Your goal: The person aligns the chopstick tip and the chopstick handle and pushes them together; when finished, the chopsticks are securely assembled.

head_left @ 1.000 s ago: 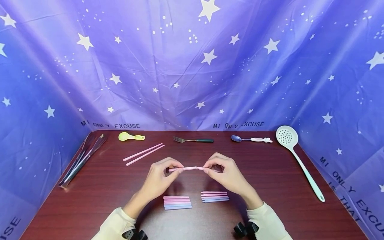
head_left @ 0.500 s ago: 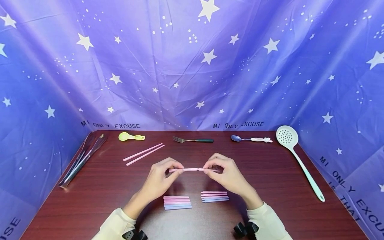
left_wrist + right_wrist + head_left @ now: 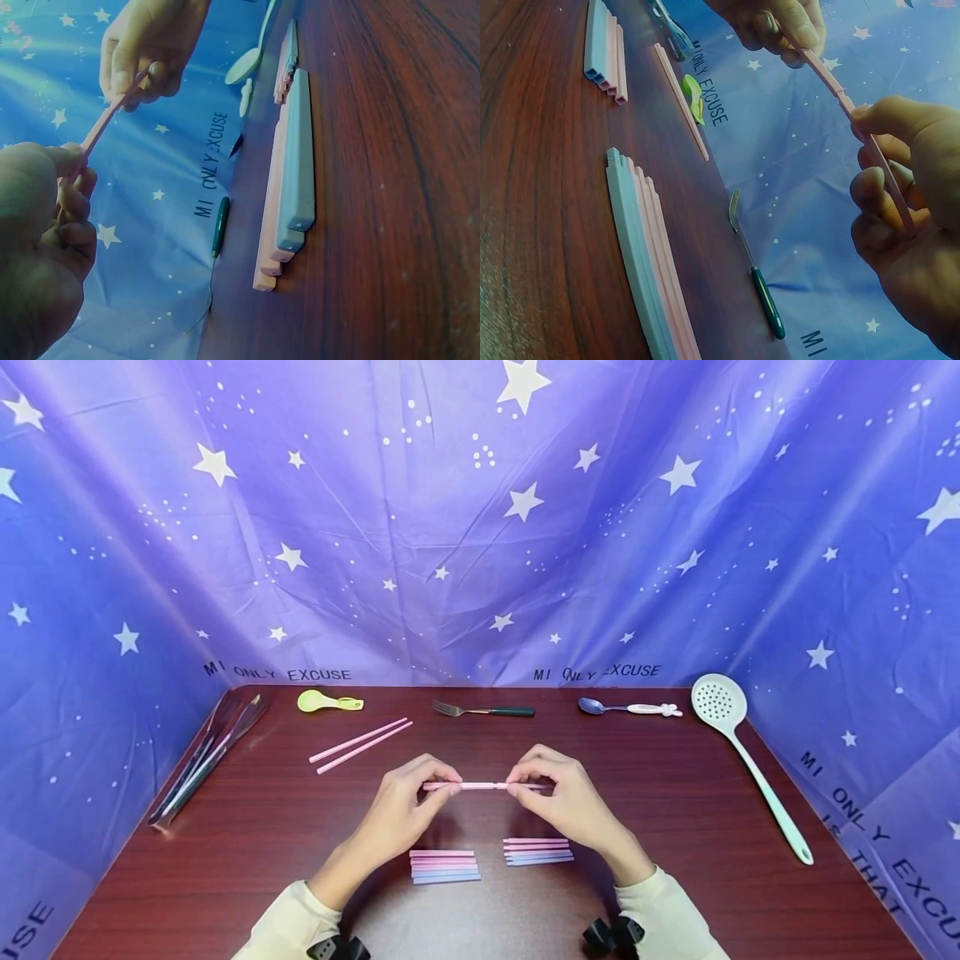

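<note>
2 pink stick pieces (image 3: 478,786), pinched by left hand (image 3: 407,797) and right hand (image 3: 564,793), meet end-to-end above the worktop (image 3: 645,777), short of its far edge; joining seems the step, next needing aligned pressure.

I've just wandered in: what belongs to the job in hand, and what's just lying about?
Likely in use:
pink jointed stick, held by left hand and right hand
left row of pieces
right row of pieces
pink stick pair, perhaps

Apparently lying about:
yellow spoon
fork
blue spoon
skimmer
see-through packet

Parts of the pink stick (image 3: 480,786) hidden behind fingers (image 3: 437,767), sleeves (image 3: 291,920) cut off below
</note>
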A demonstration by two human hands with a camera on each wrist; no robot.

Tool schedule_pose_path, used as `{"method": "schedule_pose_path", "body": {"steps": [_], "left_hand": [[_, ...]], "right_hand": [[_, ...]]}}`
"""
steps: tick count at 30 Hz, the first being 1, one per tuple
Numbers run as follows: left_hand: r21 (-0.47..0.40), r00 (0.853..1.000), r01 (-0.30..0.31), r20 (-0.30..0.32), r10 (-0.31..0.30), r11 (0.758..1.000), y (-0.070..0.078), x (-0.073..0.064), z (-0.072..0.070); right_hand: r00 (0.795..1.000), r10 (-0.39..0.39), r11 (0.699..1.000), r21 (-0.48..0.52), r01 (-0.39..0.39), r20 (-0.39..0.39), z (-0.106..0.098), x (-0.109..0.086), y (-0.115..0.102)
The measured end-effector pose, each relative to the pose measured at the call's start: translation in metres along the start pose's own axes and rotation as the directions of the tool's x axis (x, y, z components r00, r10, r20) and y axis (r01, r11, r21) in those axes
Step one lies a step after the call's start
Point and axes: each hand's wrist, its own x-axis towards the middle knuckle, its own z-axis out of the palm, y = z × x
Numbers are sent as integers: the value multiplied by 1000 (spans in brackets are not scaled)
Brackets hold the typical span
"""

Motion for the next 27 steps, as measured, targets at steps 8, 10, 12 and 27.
{"method": "schedule_pose_path", "body": {"steps": [8, 10, 12, 27], "left_hand": [[-2, 998, 65, 14, -65, 998, 4, -1, 7], [1, 997, 74, 15, -74, 997, 6, -1, 8], [-2, 997, 79, 10, -79, 997, 6, -1, 8], [-30, 996, 86, 40, -85, 996, 11, 0, 2]], "right_hand": [[1000, 12, 1000, 24, -12, 7, 7, 0, -1], [1000, 7, 1000, 30, -8, 9, 8, 0, -2], [1000, 8, 999, 36, -9, 6, 8, 0, -3], [1000, -6, 1000, -15, 6, -19, 8, 0, -5]]}}
